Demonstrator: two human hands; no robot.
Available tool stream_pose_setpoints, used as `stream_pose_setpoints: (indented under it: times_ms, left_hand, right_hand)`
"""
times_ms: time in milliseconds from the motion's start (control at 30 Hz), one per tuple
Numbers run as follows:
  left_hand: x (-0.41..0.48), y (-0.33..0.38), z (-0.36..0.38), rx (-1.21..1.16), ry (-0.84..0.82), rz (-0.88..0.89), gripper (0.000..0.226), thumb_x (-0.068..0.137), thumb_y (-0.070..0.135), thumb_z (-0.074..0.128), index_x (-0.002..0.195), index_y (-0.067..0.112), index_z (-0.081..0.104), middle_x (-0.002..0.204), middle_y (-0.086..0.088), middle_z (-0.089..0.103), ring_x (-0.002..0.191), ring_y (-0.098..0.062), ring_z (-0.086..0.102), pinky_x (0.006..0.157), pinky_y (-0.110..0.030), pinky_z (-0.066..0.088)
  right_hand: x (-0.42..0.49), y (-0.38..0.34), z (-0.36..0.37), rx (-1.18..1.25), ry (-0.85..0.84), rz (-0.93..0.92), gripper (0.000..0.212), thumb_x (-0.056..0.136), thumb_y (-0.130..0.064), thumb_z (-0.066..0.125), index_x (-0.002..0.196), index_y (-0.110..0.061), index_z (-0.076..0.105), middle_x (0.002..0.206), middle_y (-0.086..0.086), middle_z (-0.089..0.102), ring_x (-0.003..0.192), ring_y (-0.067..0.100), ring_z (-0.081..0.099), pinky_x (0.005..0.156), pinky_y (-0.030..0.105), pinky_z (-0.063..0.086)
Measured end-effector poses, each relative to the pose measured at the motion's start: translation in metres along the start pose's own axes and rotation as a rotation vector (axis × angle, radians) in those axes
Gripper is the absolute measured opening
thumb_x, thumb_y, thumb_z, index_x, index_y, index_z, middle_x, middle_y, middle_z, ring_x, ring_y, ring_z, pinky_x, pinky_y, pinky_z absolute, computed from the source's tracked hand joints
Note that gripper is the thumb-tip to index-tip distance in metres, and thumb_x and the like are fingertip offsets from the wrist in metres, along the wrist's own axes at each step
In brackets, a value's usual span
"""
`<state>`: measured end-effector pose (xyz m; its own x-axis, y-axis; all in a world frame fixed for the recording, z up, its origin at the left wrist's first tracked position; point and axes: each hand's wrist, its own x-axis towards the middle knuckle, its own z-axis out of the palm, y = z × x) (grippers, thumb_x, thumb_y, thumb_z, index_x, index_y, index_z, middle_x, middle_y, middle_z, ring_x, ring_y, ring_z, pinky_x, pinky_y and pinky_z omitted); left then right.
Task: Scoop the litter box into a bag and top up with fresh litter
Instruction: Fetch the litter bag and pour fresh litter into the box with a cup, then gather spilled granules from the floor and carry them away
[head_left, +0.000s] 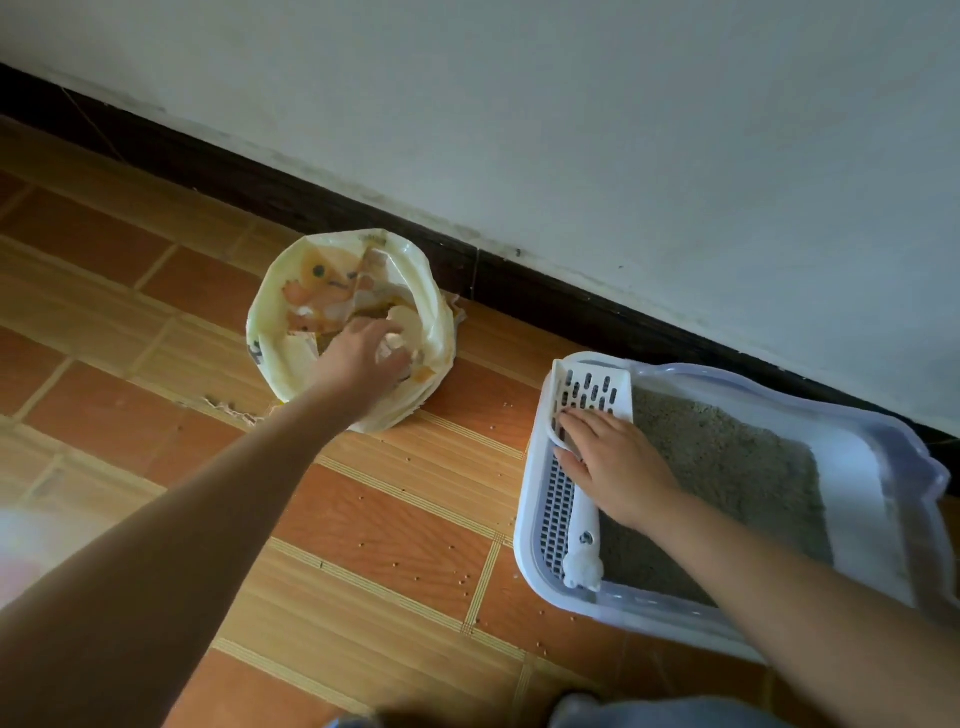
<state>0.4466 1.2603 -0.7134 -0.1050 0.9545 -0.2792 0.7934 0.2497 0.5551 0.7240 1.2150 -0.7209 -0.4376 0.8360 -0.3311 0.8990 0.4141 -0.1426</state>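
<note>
A rolled-down cream litter bag (270, 317) with an orange cat print stands on the floor by the skirting board. My left hand (358, 361) reaches into its mouth, fingers curled round a small white object (390, 341) that is partly hidden. To the right sits the white litter box (878, 499) with grey litter (727, 467) inside. A white slotted scoop (589, 389) lies along the box's left side over a grated step (556, 499). My right hand (613, 462) rests flat on the scoop where head meets handle, fingers straight.
The floor is orange-brown tile (363, 519) with scattered litter grains (462, 577) between bag and box. A white wall with a dark skirting board (519, 280) runs diagonally behind both. Torn paper scraps (234, 410) lie beside the bag. Dark clothing shows at the bottom edge.
</note>
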Motion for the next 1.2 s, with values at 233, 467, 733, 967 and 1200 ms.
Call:
stream_pose_setpoints:
  times_ms: [233,467,733,967,1200]
  left_hand:
    - [-0.048,-0.004,0.000,0.136,-0.031,0.062,0.042,0.092,0.043,0.048,0.126,0.020,0.054,0.133,-0.003,0.049,0.117,-0.026,0.050,0.091,-0.038,0.043]
    - [-0.064,0.006,0.001,0.264,0.005,-0.013,0.046,0.089,0.019,0.053,0.134,0.018,0.047,0.131,-0.008,0.051,0.122,-0.029,0.045,0.104,-0.039,0.029]
    - [-0.091,0.028,0.013,0.324,0.047,-0.138,0.056,0.085,0.008,0.053,0.139,0.015,0.038,0.144,-0.007,0.038,0.139,-0.026,0.022,0.115,-0.042,0.011]
    - [-0.107,0.049,0.023,0.296,0.020,-0.215,0.064,0.085,0.008,0.054,0.143,0.013,0.029,0.152,-0.009,0.023,0.144,-0.028,0.008,0.118,-0.045,0.008]
    - [-0.165,0.086,0.025,0.155,0.096,-0.215,0.053,0.090,0.020,0.053,0.141,0.018,0.038,0.147,-0.005,0.038,0.136,-0.026,0.031,0.113,-0.041,0.020]
  right_hand:
    - [0.008,-0.009,-0.010,-0.055,-0.128,0.048,0.043,0.100,-0.033,0.032,0.138,-0.014,0.038,0.143,0.002,0.042,0.132,0.017,0.038,0.111,0.033,0.031]
    - [0.005,-0.017,-0.012,-0.019,-0.190,0.065,0.048,0.099,-0.032,0.037,0.142,-0.010,0.033,0.145,0.005,0.041,0.131,0.019,0.040,0.109,0.035,0.035]
    - [-0.008,-0.011,-0.008,-0.043,-0.242,0.010,0.058,0.098,-0.029,0.039,0.147,-0.005,0.020,0.153,0.011,0.027,0.141,0.022,0.025,0.117,0.034,0.020]
    - [-0.031,-0.001,-0.019,0.036,-0.163,0.009,0.048,0.096,-0.021,0.046,0.140,-0.005,0.034,0.144,0.011,0.039,0.135,0.023,0.033,0.112,0.035,0.031]
    - [-0.065,0.001,-0.056,0.098,-0.020,-0.027,0.048,0.098,-0.023,0.041,0.141,-0.003,0.034,0.143,0.012,0.040,0.133,0.025,0.034,0.107,0.033,0.033]
